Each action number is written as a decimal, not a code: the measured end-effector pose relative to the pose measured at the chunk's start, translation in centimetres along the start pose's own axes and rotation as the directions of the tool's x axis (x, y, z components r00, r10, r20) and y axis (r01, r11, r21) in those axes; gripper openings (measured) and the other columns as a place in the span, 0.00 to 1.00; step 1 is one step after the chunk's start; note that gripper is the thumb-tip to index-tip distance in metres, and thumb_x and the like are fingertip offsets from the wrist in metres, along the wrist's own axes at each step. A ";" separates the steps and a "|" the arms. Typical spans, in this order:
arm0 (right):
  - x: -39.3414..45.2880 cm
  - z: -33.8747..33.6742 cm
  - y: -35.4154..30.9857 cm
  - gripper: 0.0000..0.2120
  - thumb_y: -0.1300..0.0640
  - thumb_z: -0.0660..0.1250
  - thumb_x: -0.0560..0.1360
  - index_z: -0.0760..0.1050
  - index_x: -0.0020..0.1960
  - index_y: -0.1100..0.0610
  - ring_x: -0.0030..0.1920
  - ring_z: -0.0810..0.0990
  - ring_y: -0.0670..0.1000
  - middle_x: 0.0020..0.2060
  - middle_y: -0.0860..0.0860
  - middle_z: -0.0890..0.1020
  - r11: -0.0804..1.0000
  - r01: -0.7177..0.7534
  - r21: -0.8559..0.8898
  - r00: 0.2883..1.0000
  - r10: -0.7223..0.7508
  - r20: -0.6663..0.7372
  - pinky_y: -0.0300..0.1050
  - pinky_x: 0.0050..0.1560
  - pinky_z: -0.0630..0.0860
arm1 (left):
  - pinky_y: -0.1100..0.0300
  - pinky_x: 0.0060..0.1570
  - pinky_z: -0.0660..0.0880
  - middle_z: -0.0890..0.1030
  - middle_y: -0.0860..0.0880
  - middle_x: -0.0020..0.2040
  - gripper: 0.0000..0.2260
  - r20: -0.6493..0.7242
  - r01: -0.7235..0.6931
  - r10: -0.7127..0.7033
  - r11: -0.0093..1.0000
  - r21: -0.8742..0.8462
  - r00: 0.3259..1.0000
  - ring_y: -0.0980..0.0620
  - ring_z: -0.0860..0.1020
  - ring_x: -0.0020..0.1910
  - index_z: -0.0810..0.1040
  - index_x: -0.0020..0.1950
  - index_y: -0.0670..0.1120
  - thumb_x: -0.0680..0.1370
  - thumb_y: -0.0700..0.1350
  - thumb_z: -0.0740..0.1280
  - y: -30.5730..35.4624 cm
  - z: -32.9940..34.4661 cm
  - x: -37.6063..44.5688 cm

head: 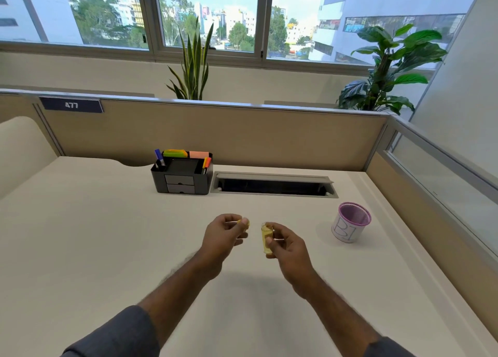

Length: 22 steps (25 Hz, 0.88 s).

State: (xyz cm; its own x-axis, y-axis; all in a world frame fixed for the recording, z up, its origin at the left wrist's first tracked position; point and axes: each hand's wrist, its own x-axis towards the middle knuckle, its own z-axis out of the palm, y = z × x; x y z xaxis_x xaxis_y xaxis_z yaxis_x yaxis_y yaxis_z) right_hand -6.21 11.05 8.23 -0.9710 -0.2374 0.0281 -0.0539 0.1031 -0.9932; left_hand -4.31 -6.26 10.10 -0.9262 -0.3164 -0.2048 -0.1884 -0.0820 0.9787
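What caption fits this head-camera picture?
Over a white desk, the left hand pinches a small yellow piece while the right hand holds a yellow tube.

Bright, even daylight from the windows (pixel 80 11) behind; soft, faint shadows on the tabletop (pixel 94 235) beneath the arms and beside the mesh cup (pixel 351 222); slight motion blur on the left hand (pixel 225 234) and right hand (pixel 287 246); wide-angle distortion bows the partition (pixel 215 130).

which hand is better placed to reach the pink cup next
Right, probably: the right hand, holding the yellow tube, is nearer the pink cup; the left hand, pinching the yellow cap, is farther.
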 end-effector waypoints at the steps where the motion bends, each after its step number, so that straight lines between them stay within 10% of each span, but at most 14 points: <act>1: 0.0 0.6 -0.4 0.14 0.61 0.66 0.78 0.78 0.59 0.46 0.50 0.79 0.52 0.52 0.49 0.81 1.000 0.018 -0.009 1.000 -0.018 0.000 0.44 0.44 0.84 | 0.60 0.44 0.80 0.86 0.46 0.49 0.08 -0.001 0.011 -0.011 0.998 -0.063 1.000 0.49 0.85 0.48 0.79 0.54 0.47 0.78 0.48 0.70 0.5 0.2 -0.1; 10: -0.5 2.3 -3.0 0.09 0.58 0.67 0.78 0.77 0.54 0.47 0.48 0.81 0.48 0.46 0.44 0.83 0.997 0.064 -0.040 0.996 -0.066 -0.056 0.37 0.44 0.81 | 0.55 0.51 0.77 0.86 0.41 0.52 0.07 -0.015 -0.006 0.001 0.924 -0.383 1.000 0.44 0.84 0.53 0.77 0.53 0.42 0.79 0.45 0.67 2.4 0.5 -1.4; 22: -0.9 2.0 -4.3 0.10 0.59 0.63 0.80 0.80 0.58 0.55 0.43 0.81 0.48 0.46 0.48 0.85 0.997 0.074 -0.002 0.997 -0.074 0.002 0.38 0.39 0.81 | 0.62 0.55 0.76 0.85 0.50 0.59 0.12 0.086 -0.132 0.144 0.982 -0.134 0.986 0.51 0.80 0.61 0.82 0.61 0.50 0.80 0.44 0.67 1.9 0.2 -2.8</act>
State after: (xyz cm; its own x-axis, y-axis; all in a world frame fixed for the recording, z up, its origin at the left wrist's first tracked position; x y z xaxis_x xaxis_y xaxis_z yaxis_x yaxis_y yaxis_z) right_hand -4.63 8.93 12.22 -0.9639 -0.2463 0.1008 -0.1257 0.0873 -0.9882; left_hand -2.18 -5.30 12.51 -0.9683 -0.2425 -0.0592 -0.0189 -0.1651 0.9861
